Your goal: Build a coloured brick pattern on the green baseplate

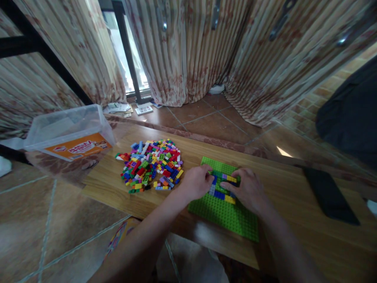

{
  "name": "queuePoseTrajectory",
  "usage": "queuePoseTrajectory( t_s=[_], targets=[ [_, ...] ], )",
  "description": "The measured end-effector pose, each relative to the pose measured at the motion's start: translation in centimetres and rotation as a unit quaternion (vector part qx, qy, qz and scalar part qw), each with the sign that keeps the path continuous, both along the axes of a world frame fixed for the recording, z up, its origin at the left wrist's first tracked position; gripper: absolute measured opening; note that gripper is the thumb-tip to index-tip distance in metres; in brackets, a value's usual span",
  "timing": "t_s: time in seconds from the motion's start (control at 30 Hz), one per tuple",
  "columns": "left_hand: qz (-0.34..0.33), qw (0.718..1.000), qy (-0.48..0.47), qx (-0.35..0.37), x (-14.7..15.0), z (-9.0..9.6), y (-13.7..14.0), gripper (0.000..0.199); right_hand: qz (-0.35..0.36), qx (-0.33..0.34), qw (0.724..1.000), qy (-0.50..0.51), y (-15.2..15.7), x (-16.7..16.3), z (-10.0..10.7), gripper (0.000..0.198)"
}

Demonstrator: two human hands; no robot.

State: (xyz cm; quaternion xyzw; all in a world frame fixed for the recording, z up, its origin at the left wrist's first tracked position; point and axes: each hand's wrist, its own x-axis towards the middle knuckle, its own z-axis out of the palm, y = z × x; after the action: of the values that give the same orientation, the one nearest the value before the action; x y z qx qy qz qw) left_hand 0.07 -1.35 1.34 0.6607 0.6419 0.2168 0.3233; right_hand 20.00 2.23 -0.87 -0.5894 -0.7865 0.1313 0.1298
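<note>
A green studded baseplate (229, 220) lies on the wooden table. On it, blue bricks (219, 194), yellow bricks (230, 199) and grey and purple ones form a rough outline. My left hand (196, 182) rests at the left side of this outline, its fingers curled together; anything between the fingertips is hidden. Over the right side lies my right hand (249, 190), thumb and forefinger apart, touching or just above the bricks near a yellow one (231, 179). To the left of my left hand spreads a pile of loose coloured bricks (153, 161).
A clear plastic tub (70, 129) with an orange label stands at the table's left end. A dark flat object, perhaps a phone or tablet (330, 194), lies at the right. Striped curtains (188, 51) hang beyond the table, with papers (118, 108) on the tiled floor.
</note>
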Motion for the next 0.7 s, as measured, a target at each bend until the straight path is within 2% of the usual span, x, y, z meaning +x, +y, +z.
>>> queuePoseTrajectory(
  t_s=[0.43,0.7],
  targets=[
    [-0.003,0.996,0.087,0.030,0.9,0.4,-1.0,0.032,-0.027,0.018,0.999,-0.004,-0.4,-0.7,0.4,0.043],
    [0.010,0.994,0.103,0.044,1.4,0.2,-1.0,0.036,-0.013,-0.054,0.993,0.100,1.2,0.4,1.2,0.043]
  ],
)
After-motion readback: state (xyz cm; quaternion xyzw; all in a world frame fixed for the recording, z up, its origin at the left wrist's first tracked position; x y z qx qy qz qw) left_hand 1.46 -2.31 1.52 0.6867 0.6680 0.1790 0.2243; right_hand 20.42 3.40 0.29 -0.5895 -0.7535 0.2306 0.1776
